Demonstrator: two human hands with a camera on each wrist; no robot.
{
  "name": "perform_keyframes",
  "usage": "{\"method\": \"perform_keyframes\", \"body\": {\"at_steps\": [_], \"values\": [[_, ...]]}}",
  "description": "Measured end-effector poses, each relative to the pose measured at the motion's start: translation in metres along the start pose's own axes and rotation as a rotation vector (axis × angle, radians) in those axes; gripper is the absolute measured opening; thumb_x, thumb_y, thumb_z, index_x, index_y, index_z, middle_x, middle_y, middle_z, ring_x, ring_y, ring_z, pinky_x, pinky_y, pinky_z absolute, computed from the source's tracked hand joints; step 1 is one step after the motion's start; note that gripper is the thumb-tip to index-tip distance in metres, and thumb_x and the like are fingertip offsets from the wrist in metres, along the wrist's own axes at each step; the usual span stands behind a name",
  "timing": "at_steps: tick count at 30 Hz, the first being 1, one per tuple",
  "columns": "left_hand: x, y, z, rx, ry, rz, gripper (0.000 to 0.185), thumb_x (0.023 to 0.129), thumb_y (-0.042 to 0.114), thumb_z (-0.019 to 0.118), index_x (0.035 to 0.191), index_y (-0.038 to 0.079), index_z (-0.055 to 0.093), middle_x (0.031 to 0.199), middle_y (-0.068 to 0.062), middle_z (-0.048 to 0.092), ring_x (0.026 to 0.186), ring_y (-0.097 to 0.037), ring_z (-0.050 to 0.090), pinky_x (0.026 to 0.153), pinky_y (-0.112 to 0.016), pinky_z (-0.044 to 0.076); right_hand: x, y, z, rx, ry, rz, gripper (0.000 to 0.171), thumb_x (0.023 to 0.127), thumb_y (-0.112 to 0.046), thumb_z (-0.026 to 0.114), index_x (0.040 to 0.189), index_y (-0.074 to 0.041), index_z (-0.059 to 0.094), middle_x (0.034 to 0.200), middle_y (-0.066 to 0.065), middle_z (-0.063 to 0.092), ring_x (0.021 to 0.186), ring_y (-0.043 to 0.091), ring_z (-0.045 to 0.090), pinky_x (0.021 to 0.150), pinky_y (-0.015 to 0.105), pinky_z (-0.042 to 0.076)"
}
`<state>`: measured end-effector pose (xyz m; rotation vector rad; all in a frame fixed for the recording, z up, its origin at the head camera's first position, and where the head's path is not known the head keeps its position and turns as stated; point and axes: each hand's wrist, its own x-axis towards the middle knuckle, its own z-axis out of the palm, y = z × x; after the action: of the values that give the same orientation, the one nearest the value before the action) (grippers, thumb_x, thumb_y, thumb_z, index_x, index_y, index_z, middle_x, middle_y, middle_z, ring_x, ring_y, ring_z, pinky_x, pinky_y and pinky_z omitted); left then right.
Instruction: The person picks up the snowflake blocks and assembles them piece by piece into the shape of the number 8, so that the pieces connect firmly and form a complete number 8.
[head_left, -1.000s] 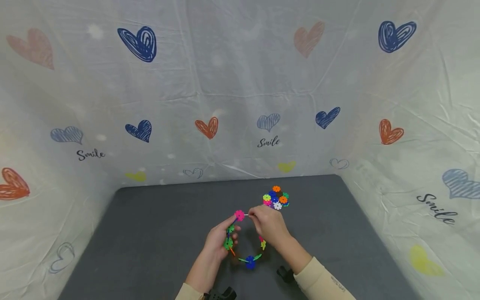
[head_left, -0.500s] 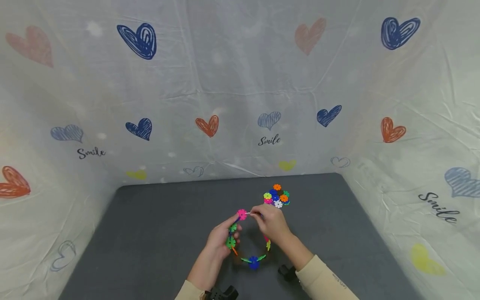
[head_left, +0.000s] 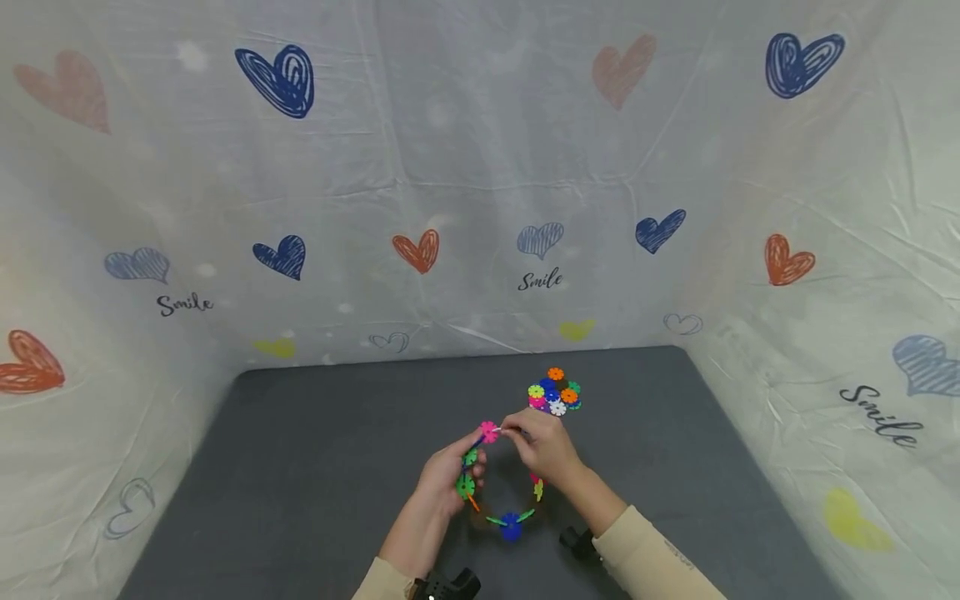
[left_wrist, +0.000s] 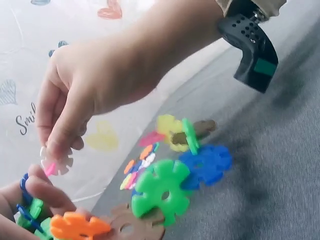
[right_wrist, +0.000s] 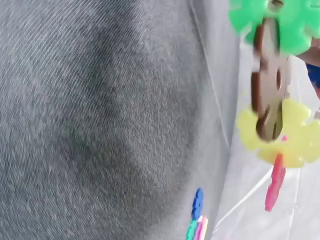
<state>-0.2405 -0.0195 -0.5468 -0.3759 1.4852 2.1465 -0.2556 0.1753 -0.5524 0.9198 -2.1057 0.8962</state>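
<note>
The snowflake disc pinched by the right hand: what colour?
White, translucent disc, pinched by the right hand; clearest in the left wrist view.

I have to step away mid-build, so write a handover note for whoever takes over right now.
Left hand: holds the left side of the disc ring above the mat.
Right hand: pinches a white disc at the ring's top, beside the pink disc.
Spare discs: piled on the mat behind the hands.
Done: most of the ring is linked.
Left: seat the white disc; whether the ring then closes cannot be told.

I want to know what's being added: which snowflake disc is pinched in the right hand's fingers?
The white disc, pinched by the right hand beside the ring's pink disc; the other loose discs lie piled on the table.
</note>
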Motion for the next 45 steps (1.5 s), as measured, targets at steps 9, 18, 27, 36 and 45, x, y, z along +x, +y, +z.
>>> {"method": "perform_keyframes", "body": {"at_steps": [9, 18, 27, 36, 45], "values": [[-0.003, 0.001, 0.002, 0.124, 0.065, 0.082, 0.051, 0.089, 0.044, 0.075, 0.12, 0.003, 0.072, 0.094, -0.001, 0.073, 0.071, -0.011, 0.058, 0.064, -0.029, 0.051, 0.004, 0.003, -0.004, 0.097, -0.033, 0.201, 0.015, 0.079, 0.001, 0.082, 0.088, -0.009, 0.077, 0.087, -0.001, 0.074, 0.076, 0.011, 0.068, 0.072, 0.022, 0.057], [-0.005, 0.001, 0.002, 0.494, 0.167, 0.363, 0.036, 0.094, 0.038, 0.071, 0.108, 0.005, 0.079, 0.114, -0.013, 0.074, 0.113, -0.029, 0.061, 0.097, -0.05, 0.048, 0.017, 0.007, -0.016, 0.097, -0.167, 0.185, 0.01, 0.081, -0.008, 0.083, 0.087, -0.013, 0.077, 0.086, -0.003, 0.073, 0.077, 0.009, 0.066, 0.069, 0.023, 0.055], [0.001, -0.002, -0.012, 0.345, 0.086, 0.238, 0.038, 0.098, 0.033, 0.066, 0.118, 0.001, 0.074, 0.108, -0.012, 0.075, 0.092, -0.019, 0.068, 0.087, -0.042, 0.05, 0.014, 0.025, -0.041, 0.11, -0.22, 0.547, 0.012, 0.091, -0.017, 0.076, 0.103, -0.017, 0.077, 0.098, -0.003, 0.074, 0.078, 0.011, 0.064, 0.068, 0.025, 0.055], [0.004, 0.001, -0.019, 0.195, 0.09, 0.178, 0.038, 0.103, 0.033, 0.058, 0.123, 0.003, 0.069, 0.114, -0.01, 0.075, 0.09, -0.023, 0.071, 0.083, -0.038, 0.051, -0.025, 0.077, -0.043, -0.145, -0.068, 0.978, 0.035, 0.094, -0.023, 0.073, 0.122, -0.002, 0.069, 0.116, 0.019, 0.07, 0.101, 0.035, 0.066, 0.083, 0.05, 0.056], [0.002, 0.001, -0.018, 0.172, 0.102, 0.18, 0.041, 0.104, 0.035, 0.057, 0.129, 0.004, 0.065, 0.112, -0.005, 0.076, 0.099, -0.027, 0.071, 0.093, -0.044, 0.047, -0.042, 0.091, -0.037, -0.283, -0.288, 1.144, 0.073, 0.093, -0.044, 0.072, 0.148, -0.003, 0.046, 0.14, 0.029, 0.045, 0.12, 0.046, 0.054, 0.097, 0.062, 0.046]]}}
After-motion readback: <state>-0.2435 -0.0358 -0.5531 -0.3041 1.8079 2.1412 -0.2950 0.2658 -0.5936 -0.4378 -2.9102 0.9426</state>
